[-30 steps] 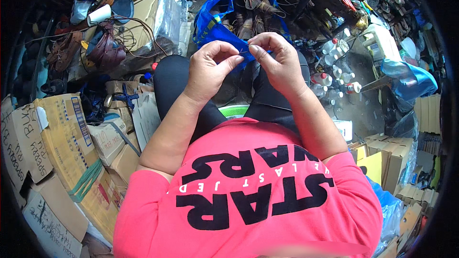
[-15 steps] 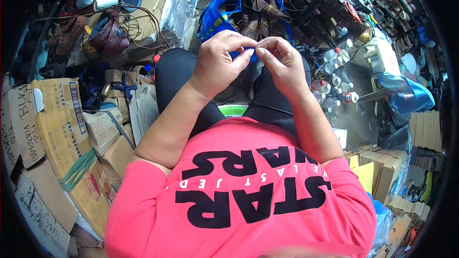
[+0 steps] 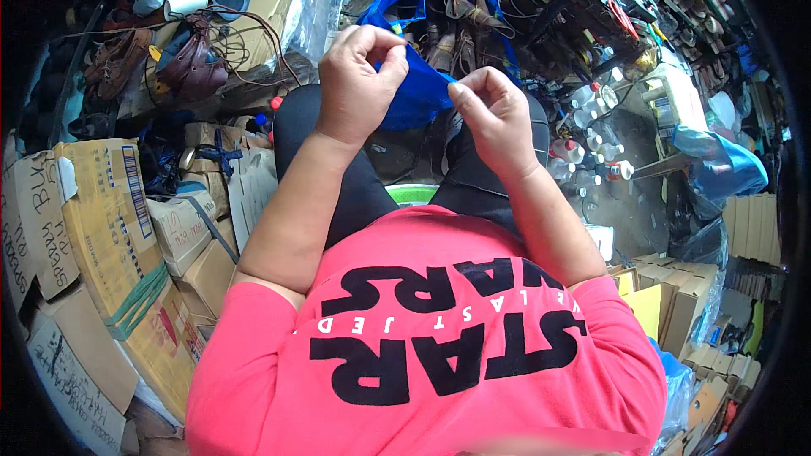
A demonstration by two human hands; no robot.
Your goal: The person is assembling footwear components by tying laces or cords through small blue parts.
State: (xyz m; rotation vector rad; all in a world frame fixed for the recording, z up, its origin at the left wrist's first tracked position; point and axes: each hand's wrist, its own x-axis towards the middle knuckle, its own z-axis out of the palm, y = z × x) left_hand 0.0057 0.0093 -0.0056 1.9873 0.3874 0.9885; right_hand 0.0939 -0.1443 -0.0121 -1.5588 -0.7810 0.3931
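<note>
My left hand (image 3: pixel 359 80) is raised above my left knee, thumb and forefinger pinched together. A little lower and to the right, my right hand (image 3: pixel 494 114) also has its thumb and forefinger pressed together. What lies in either pinch is too small to make out. Beyond and below both hands stands a blue bag (image 3: pixel 414 95), its top gaping. Several brown shoes (image 3: pixel 443 52) with laces show inside it. The space between the two hands lies in front of the bag's side.
Cardboard boxes (image 3: pixel 106 211) are stacked at my left. Dark red leather shoe pieces (image 3: pixel 196 63) and a white cup (image 3: pixel 186 2) lie at the upper left. Several small bottles (image 3: pixel 583 122) stand right of my knee, near a blue plastic bag (image 3: pixel 722 165).
My hands, fingertips together before, have come apart. The left has moved up and to the left; the right is slightly lower. More of the blue bag shows between them.
</note>
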